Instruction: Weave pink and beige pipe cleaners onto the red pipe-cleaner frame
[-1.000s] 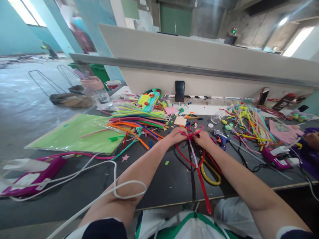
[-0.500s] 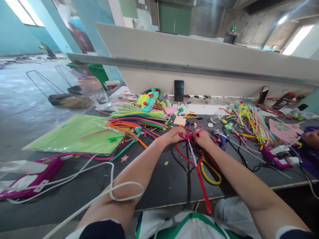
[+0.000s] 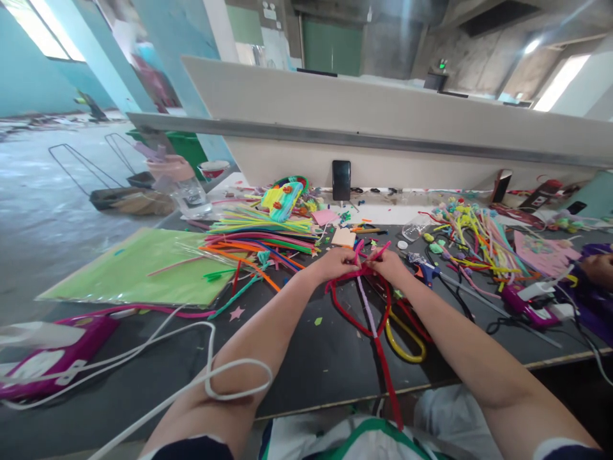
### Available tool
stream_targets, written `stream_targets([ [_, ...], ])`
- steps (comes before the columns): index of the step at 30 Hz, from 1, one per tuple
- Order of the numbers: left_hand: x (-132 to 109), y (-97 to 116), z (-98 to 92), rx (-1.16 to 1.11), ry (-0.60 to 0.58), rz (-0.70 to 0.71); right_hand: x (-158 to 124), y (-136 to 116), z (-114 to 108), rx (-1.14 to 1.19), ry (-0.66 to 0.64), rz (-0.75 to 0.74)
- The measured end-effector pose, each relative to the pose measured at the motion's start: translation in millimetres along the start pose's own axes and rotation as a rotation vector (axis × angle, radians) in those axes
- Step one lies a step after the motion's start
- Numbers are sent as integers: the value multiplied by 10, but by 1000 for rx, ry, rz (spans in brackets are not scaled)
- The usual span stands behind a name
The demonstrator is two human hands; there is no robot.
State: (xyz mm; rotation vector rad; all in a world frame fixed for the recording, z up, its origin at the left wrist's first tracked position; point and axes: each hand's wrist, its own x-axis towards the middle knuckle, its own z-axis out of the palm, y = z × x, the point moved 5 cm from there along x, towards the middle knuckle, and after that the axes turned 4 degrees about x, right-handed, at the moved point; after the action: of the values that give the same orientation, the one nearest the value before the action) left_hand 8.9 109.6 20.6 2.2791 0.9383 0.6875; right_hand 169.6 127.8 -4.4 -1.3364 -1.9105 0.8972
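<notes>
My left hand (image 3: 338, 263) and my right hand (image 3: 390, 264) meet over the dark table (image 3: 330, 358), both pinched on a bundle of red and pink pipe cleaners (image 3: 364, 263). Short pink ends stick up between the fingers. Below the hands a red pipe cleaner loop (image 3: 355, 317) hangs down, and its long red tail reaches past the table's front edge. A lilac strand runs down through the loop. A yellow pipe cleaner loop (image 3: 407, 337) lies on the table just right of it.
A pile of coloured pipe cleaners (image 3: 261, 233) and a green sheet (image 3: 138, 265) lie at the left. White cables (image 3: 158, 348) loop over my left forearm. A blue glue gun (image 3: 424, 268), more pipe cleaners (image 3: 479, 239) and another person's hand (image 3: 598, 267) are at the right. A phone (image 3: 341, 180) leans on the back wall.
Both hands stay together on the bundle and have lifted it slightly. The red loop below has swung a little to the left and opened wider. The view has shifted slightly.
</notes>
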Motion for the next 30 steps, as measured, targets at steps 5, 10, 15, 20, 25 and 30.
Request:
stream_targets([
  [5, -24, -3, 31, -210, -39, -118, -51, 13, 86, 649, -197, 130],
  [10, -48, 1, 87, -528, -52, -201, -73, -35, 117, 902, -319, 211],
  [15, -97, 33, 171, -773, -191, -221, -117, -116, 151, 810, -473, 265],
  [20, -129, 63, 208, -756, -277, -317, -122, -126, 177, 495, -394, 232],
  [25, -110, 82, 225, -597, -266, -418, -97, -154, 201, 70, -247, 115],
  [30, -111, 103, 217, -449, -288, -454, -32, -192, 203, -161, -162, 17],
])
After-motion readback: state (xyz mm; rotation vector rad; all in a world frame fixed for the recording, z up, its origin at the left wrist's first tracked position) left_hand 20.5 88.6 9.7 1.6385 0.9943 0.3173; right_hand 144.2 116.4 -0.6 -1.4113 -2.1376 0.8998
